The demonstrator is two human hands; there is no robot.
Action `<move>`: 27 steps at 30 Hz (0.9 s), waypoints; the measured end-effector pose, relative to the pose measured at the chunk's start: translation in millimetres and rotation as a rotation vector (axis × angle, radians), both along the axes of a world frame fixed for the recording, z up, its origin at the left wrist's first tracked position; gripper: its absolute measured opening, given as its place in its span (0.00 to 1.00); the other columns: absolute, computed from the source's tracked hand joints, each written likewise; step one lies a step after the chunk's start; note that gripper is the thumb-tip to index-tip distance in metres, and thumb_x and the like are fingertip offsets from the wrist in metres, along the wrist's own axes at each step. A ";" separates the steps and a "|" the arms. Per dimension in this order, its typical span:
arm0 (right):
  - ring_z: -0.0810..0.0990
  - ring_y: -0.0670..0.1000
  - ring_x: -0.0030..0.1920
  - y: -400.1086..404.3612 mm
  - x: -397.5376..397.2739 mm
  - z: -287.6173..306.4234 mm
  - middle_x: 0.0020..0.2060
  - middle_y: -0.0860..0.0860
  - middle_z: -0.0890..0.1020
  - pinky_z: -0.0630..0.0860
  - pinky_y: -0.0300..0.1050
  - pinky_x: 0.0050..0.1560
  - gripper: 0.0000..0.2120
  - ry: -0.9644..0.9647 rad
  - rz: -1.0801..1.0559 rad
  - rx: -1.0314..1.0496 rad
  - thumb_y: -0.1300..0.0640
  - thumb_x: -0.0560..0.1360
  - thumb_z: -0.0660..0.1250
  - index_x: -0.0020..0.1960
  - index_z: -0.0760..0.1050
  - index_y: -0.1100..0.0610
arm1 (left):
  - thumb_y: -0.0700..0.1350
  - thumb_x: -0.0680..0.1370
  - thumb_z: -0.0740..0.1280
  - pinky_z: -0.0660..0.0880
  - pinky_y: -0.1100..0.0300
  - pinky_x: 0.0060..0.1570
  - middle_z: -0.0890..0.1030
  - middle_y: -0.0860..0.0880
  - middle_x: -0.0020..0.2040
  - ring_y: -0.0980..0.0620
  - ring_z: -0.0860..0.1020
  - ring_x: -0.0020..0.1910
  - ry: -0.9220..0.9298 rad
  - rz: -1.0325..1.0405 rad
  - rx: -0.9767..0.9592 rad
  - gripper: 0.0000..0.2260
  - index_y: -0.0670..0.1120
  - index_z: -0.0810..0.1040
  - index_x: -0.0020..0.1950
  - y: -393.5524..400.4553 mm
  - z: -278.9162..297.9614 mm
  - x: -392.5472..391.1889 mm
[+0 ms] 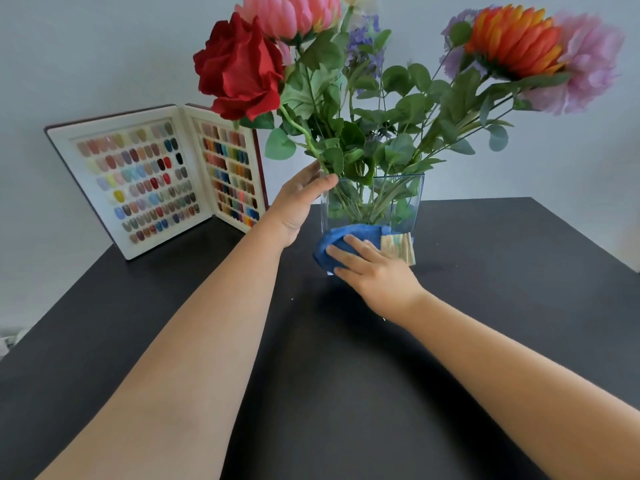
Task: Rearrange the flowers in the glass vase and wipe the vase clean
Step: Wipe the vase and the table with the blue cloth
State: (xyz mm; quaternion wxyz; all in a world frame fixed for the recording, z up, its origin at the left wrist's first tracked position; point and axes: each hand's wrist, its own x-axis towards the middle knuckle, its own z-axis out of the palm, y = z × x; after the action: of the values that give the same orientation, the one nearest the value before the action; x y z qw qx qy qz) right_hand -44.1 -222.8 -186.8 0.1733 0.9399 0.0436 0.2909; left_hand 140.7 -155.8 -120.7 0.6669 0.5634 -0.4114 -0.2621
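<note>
A square glass vase (398, 202) stands on the black table and holds several artificial flowers: a red rose (239, 69), a pink bloom (291, 13), an orange flower (516, 41) and a lilac pompom (588, 64). My left hand (301, 199) holds the vase's upper left corner, thumb on the front and fingers round the side. My right hand (367, 265) presses a blue cloth (341, 239) flat against the lower front of the glass, fingers straight.
An open case of coloured nail swatches (156, 178) stands propped at the back left of the black table (519, 271). A pale wood-grain block (398, 249) shows at the vase's base, right of the cloth. A grey wall lies behind.
</note>
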 end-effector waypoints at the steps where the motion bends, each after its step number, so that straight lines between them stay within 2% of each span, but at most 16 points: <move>1: 0.79 0.63 0.59 -5.4 -7.8 -0.9 0.58 0.55 0.82 0.79 0.59 0.52 0.14 0.071 -0.004 -0.021 0.67 0.62 0.77 0.47 0.85 0.59 | 0.61 0.65 0.72 0.59 0.45 0.76 0.78 0.49 0.68 0.50 0.72 0.70 -0.003 -0.012 0.003 0.40 0.47 0.70 0.74 0.0 0.6 0.7; 4: 0.80 0.62 0.58 -29.1 -30.9 7.7 0.56 0.54 0.83 0.79 0.61 0.51 0.19 0.145 -0.073 -0.039 0.66 0.56 0.81 0.45 0.85 0.57 | 0.62 0.64 0.73 0.57 0.44 0.76 0.75 0.48 0.71 0.49 0.70 0.72 -0.005 -0.026 0.020 0.44 0.46 0.67 0.76 1.0 2.7 2.7; 8: 0.78 0.66 0.58 -43.0 -35.9 14.3 0.56 0.57 0.82 0.78 0.65 0.51 0.21 -0.008 -0.110 0.062 0.73 0.58 0.76 0.50 0.84 0.61 | 0.62 0.64 0.72 0.57 0.45 0.76 0.77 0.50 0.69 0.51 0.70 0.71 0.008 -0.021 0.022 0.43 0.47 0.68 0.76 1.0 2.0 0.6; 11: 0.78 0.66 0.58 -19.1 -18.2 3.6 0.56 0.56 0.82 0.80 0.62 0.46 0.23 -0.082 -0.126 0.191 0.75 0.58 0.73 0.50 0.84 0.60 | 0.62 0.65 0.72 0.58 0.45 0.76 0.79 0.51 0.67 0.52 0.72 0.70 0.008 -0.003 0.016 0.40 0.48 0.70 0.74 0.4 0.1 -0.9; 14: 0.79 0.64 0.59 4.2 -6.1 -7.8 0.58 0.54 0.82 0.82 0.56 0.43 0.21 0.041 -0.112 0.220 0.71 0.59 0.75 0.51 0.84 0.58 | 0.62 0.66 0.71 0.59 0.45 0.76 0.80 0.52 0.66 0.53 0.73 0.69 -0.006 -0.002 0.012 0.37 0.49 0.72 0.73 0.4 -1.0 -1.2; 15: 0.76 0.63 0.62 8.3 -4.3 -10.8 0.61 0.54 0.80 0.81 0.55 0.48 0.20 0.114 -0.112 0.227 0.69 0.64 0.73 0.55 0.83 0.57 | 0.62 0.65 0.71 0.58 0.45 0.76 0.79 0.52 0.67 0.52 0.72 0.70 -0.002 0.008 0.013 0.38 0.49 0.71 0.73 0.0 -1.6 -1.3; 17: 0.65 0.59 0.72 3.5 -2.4 -17.3 0.70 0.51 0.71 0.71 0.54 0.64 0.21 0.239 -0.167 0.292 0.67 0.73 0.65 0.65 0.76 0.55 | 0.62 0.65 0.71 0.58 0.44 0.76 0.77 0.49 0.68 0.51 0.71 0.71 0.008 0.024 0.017 0.41 0.47 0.70 0.74 -1.2 -1.8 -1.1; 19: 0.60 0.56 0.74 -6.4 -8.5 -15.7 0.73 0.49 0.67 0.63 0.53 0.70 0.23 0.273 -0.202 0.288 0.67 0.75 0.63 0.68 0.72 0.53 | 0.61 0.65 0.72 0.58 0.44 0.76 0.78 0.48 0.67 0.50 0.72 0.70 0.006 0.026 0.017 0.39 0.47 0.72 0.73 -2.0 -2.3 0.1; 20: 0.63 0.57 0.73 -12.9 -15.0 -11.8 0.71 0.50 0.69 0.64 0.54 0.69 0.24 0.252 -0.203 0.275 0.69 0.72 0.65 0.67 0.74 0.54 | 0.61 0.65 0.72 0.58 0.45 0.76 0.79 0.48 0.66 0.51 0.73 0.69 0.003 0.024 0.019 0.38 0.48 0.73 0.72 -2.6 -2.5 0.8; 22: 0.74 0.61 0.65 -31.2 -33.9 -2.7 0.63 0.54 0.78 0.73 0.59 0.60 0.26 0.096 -0.209 0.242 0.74 0.63 0.71 0.59 0.80 0.58 | 0.61 0.65 0.71 0.59 0.48 0.75 0.81 0.53 0.62 0.53 0.75 0.65 -0.010 0.019 0.023 0.35 0.49 0.75 0.70 -3.5 -2.8 1.8; 24: 0.78 0.66 0.59 -53.4 -50.1 3.8 0.58 0.57 0.81 0.76 0.65 0.54 0.28 -0.113 -0.213 0.256 0.79 0.59 0.70 0.56 0.81 0.62 | 0.61 0.66 0.71 0.60 0.51 0.73 0.82 0.57 0.59 0.53 0.75 0.61 -0.022 0.018 0.023 0.34 0.49 0.75 0.69 -4.2 -3.1 2.4; 27: 0.76 0.67 0.61 -73.5 -46.7 26.5 0.59 0.58 0.80 0.73 0.65 0.60 0.24 -0.389 -0.152 0.251 0.79 0.66 0.60 0.58 0.80 0.64 | 0.61 0.66 0.70 0.62 0.54 0.69 0.82 0.58 0.60 0.53 0.75 0.65 -0.031 0.029 0.021 0.32 0.51 0.76 0.68 -3.8 -2.8 1.1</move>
State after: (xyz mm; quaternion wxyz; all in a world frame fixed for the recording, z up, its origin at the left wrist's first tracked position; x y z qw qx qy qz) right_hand -90.7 -296.3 -160.3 0.0818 0.8809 -0.0978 0.4557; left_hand 141.8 -159.5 -123.5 0.6582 0.5801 -0.4106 -0.2480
